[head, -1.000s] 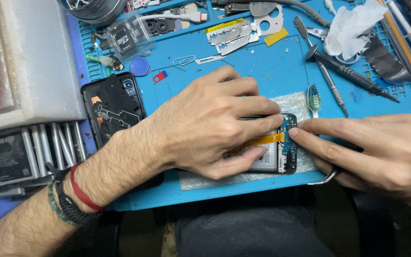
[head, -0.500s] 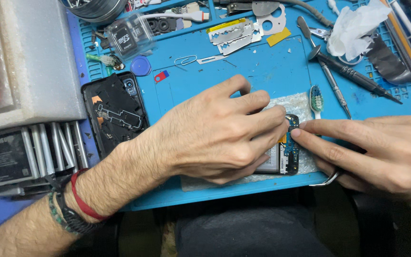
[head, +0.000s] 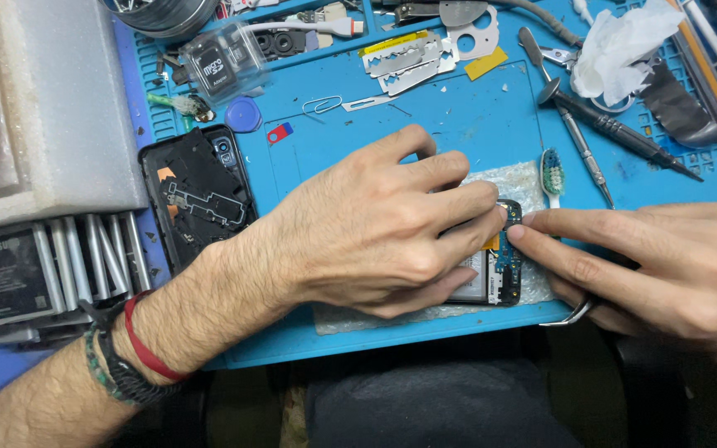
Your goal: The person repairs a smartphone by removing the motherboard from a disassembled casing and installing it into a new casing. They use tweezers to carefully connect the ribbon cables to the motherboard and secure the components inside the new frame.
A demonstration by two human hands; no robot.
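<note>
Left hand (head: 375, 232) barely shifted, opened phone (head: 499, 265) under both hands' fingertips

- Hands: 2 — left hand (head: 375, 236), right hand (head: 665, 265).
- Opened phones: 2 — one under the hands (head: 504, 265), one back frame (head: 201, 195) at left.
- Razor blades (head: 404, 66): 2.
- Paper clip (head: 321, 104): 1.
- Toothbrush (head: 551, 172): 1.
- Crumpled tissue (head: 624, 46): 1.
- Wrist bands (head: 130, 357): 3.
</note>
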